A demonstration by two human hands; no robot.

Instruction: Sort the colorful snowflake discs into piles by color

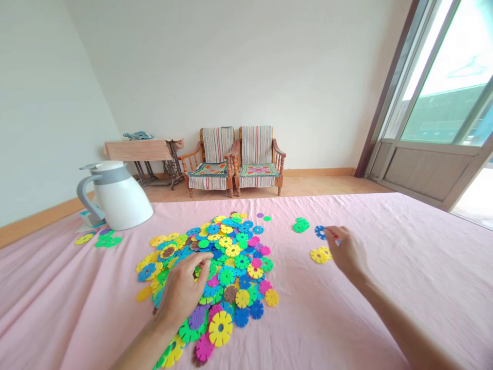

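Pink cloth (308, 318) covers the table before us, and a heap of multicoloured notched plastic discs (227, 268) spreads over it from the centre to the lower centre of the frame. Our left hand (181, 288) is over the left part of this heap, thumb and forefinger curled close to each other; we cannot tell whether they grip a disc. At right, our right hand (344, 249) has its fingertips clamped on the edge of a blue notched disc (317, 232). Just below it lie overlapping yellow discs (315, 255), and to its left a small cluster of green discs (301, 225). At left we see a white-and-grey thermal jug (123, 200); two wooden armchairs (214, 182) with striped covers stand by the wall, upper centre.
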